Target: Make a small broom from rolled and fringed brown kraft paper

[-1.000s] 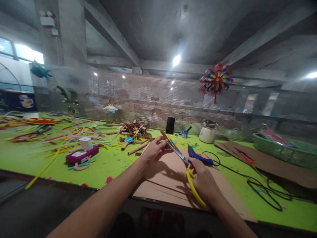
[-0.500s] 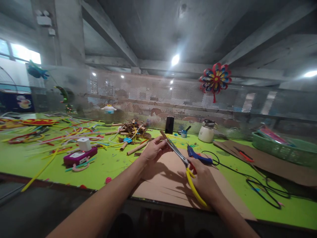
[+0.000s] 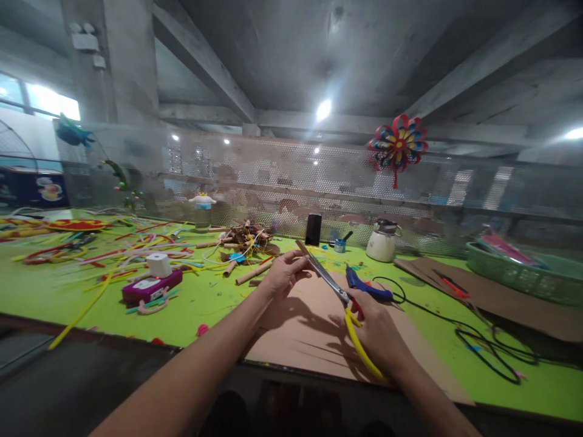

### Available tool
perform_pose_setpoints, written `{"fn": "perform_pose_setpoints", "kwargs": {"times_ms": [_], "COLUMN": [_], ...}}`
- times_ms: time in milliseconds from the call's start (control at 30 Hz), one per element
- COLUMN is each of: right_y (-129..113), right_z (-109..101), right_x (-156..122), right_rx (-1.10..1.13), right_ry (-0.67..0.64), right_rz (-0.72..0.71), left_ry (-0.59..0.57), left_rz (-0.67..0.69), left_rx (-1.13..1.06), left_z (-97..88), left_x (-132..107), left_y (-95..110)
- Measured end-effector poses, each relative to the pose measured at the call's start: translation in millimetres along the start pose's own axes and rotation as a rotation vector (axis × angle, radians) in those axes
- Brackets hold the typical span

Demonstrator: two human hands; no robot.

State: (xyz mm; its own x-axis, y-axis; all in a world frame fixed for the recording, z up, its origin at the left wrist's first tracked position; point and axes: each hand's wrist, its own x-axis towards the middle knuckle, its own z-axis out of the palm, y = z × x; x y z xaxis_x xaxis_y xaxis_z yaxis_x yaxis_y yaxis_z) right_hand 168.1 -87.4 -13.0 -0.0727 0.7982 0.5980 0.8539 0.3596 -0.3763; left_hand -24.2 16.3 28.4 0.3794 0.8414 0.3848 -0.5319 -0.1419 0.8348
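My right hand [image 3: 376, 328] grips the yellow handles of a pair of scissors [image 3: 334, 287], whose metal blades point up and to the left. Between the fingers of my left hand [image 3: 288, 273] is a thin brown strip [image 3: 300, 246], its upper end sticking out past the blade tips. The blades lie against this strip; whether they cut into it cannot be made out. Under both hands a sheet of brown cardboard [image 3: 296, 346] rests at the table's front edge. A blue glue gun [image 3: 367, 285] lies just beyond my right hand.
Left of my hands are a purple power strip [image 3: 152, 288] with a white plug, and many coloured stems. A pile of brown paper rolls [image 3: 248, 240] lies behind. A black cable [image 3: 483, 352], a red-handled tool [image 3: 455, 287], a green basket [image 3: 523, 273] and a white jug [image 3: 381, 243] stand right.
The view has shifted slightly, so everything sits a little further right. My hands, the scissors and the strip keep nearly the same pose.
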Motion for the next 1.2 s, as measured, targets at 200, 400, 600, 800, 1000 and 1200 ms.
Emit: {"fn": "perform_pose_setpoints", "kwargs": {"times_ms": [200, 400, 600, 800, 1000, 1200], "right_y": [2.4, 3.6, 3.2, 4.0, 1.8, -0.2], "right_z": [0.8, 1.1, 1.2, 1.3, 0.0, -1.5], "right_x": [0.4, 0.7, 0.0, -0.3, -0.7, -2.2], "right_rx": [0.009, 0.021, 0.019, 0.027, 0.029, 0.025], "right_ry": [0.015, 0.021, 0.027, 0.025, 0.018, 0.02], "right_rz": [-0.005, 0.0, 0.0, -0.008, -0.012, -0.01], "left_ry": [-0.023, -0.07, -0.115, -0.101, -0.091, -0.093], "left_rz": [-0.004, -0.004, 0.006, 0.01, 0.002, 0.006], "left_rx": [0.048, 0.052, 0.029, 0.02, 0.017, 0.019], "left_z": [0.5, -1.4, -2.0, 0.3, 1.2, 1.3], "left_x": [-2.0, -2.1, -1.7, -2.8, -2.5, -3.3], "left_y": [6.8, 8.5, 7.2, 9.3, 10.0, 10.2]}}
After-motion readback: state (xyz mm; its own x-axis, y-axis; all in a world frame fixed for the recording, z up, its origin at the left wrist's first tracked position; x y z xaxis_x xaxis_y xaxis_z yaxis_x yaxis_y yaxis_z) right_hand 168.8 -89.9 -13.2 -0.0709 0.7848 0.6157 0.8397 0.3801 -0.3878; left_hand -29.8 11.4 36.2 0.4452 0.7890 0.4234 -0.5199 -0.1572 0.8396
